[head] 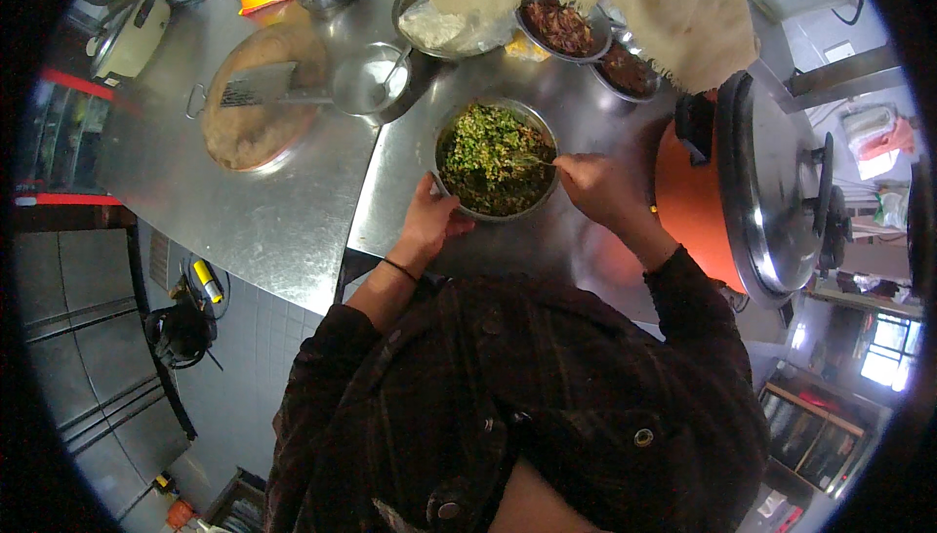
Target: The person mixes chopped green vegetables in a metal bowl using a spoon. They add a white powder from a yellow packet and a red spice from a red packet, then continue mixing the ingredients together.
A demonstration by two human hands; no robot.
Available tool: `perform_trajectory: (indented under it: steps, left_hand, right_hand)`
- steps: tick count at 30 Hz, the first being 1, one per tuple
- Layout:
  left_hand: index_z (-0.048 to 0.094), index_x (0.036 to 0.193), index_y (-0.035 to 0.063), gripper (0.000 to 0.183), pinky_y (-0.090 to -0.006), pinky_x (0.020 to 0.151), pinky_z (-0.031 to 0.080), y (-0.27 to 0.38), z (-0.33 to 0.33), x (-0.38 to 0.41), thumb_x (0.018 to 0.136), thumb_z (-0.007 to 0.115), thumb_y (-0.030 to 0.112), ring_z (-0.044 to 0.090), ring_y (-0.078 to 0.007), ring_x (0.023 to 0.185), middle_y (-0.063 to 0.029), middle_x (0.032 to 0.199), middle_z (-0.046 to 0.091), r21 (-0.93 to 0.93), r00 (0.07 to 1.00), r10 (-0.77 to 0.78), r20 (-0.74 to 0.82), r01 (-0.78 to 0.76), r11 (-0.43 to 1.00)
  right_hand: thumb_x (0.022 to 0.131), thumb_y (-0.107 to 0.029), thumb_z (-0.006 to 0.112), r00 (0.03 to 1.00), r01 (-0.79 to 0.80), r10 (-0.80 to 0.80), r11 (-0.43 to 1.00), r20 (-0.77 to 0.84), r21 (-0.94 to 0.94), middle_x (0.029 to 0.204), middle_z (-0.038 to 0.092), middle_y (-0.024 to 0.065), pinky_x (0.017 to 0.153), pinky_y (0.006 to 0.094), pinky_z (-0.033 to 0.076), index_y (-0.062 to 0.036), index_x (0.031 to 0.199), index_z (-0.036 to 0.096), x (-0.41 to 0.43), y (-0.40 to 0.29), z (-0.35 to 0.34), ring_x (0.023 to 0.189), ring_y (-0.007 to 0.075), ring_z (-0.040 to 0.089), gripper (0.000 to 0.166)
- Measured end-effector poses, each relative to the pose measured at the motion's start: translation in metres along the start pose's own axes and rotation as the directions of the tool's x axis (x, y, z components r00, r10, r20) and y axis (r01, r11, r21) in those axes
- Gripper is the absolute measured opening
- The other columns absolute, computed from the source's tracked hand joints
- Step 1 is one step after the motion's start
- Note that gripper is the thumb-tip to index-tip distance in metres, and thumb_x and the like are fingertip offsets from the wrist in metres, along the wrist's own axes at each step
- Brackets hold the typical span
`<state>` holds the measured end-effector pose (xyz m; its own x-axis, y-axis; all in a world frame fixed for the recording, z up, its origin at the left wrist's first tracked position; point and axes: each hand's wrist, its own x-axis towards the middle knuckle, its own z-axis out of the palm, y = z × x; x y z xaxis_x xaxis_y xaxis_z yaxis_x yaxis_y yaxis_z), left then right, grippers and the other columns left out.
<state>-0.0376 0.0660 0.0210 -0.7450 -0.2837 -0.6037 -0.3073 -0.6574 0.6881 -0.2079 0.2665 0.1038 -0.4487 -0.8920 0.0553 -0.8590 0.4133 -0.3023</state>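
Before me on the steel worktop stands a round metal bowl (505, 219) filled with finely chopped greens (490, 145), pale green on top and darker at the near side. My left hand (430, 220) grips the bowl's near left rim, thumb at the edge and fingers against the outer wall. On the bowl's right side, my right hand (589, 180) is closed around the handle of a thin metal utensil (539, 161). The utensil's working end is buried in the greens, so its kind is unclear.
Left are a round wooden chopping board (252, 134), a cleaver (256, 85) and a metal pan (366, 83). A basin with white flour-like contents (435, 24) and bowls of reddish-brown food (560, 28) stand behind. Cloth (688, 6) hangs overhead; a large orange lidded pot (688, 196) stands right.
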Motion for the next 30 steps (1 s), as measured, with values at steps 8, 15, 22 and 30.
perform_trajectory:
  steps: [8,15,22,30]
  left_hand:
    - [0.019,0.135,0.0134,0.062,-0.0344,0.049,0.055,0.029,0.022,0.008,0.081,0.048,0.001,0.059,-0.0230,0.058,-0.0148,0.097,0.054,-0.061,0.999,0.000,-0.037,-0.002,0.998]
    - [0.024,0.134,0.0137,0.059,-0.0316,0.047,0.055,0.049,0.043,0.000,0.080,0.045,-0.001,0.058,-0.0194,0.056,-0.0135,0.095,0.055,-0.044,0.995,0.078,0.055,-0.075,0.996]
    - [0.027,0.132,0.0143,0.057,-0.0304,0.049,0.054,0.023,0.031,0.000,0.080,0.044,-0.002,0.058,-0.0179,0.055,-0.0111,0.096,0.055,-0.028,0.994,0.101,0.033,-0.100,0.995]
    - [0.033,0.126,0.0130,0.047,-0.0319,0.051,0.054,0.003,0.003,0.000,0.082,0.045,-0.001,0.059,-0.0189,0.059,-0.0096,0.100,0.055,-0.046,0.999,0.019,0.048,-0.017,0.999]
  right_hand:
    - [0.080,-0.017,0.057,0.949,-0.249,0.159,0.908,0.273,0.338,0.065,0.059,0.0108,0.051,0.0352,0.044,-0.0050,0.084,0.063,-0.004,0.023,0.035,0.055,0.0239,0.057,0.014]
    - [0.081,-0.022,0.061,0.648,-0.759,0.388,0.400,0.656,0.513,0.052,0.042,-0.0029,0.036,0.0242,0.026,-0.0088,0.082,0.063,0.014,0.012,0.019,0.041,0.0070,0.036,0.013]
    - [0.081,-0.027,0.058,0.555,-0.815,0.221,-0.051,0.802,0.578,0.054,0.049,0.0005,0.037,0.0261,0.031,-0.0095,0.080,0.065,0.011,0.041,0.052,0.042,0.0100,0.040,0.018]
    - [0.082,-0.018,0.055,0.944,-0.226,0.322,0.789,-0.072,0.572,0.062,0.054,0.0053,0.051,0.0282,0.043,-0.0052,0.088,0.060,0.032,-0.001,0.046,0.056,0.0184,0.055,0.015]
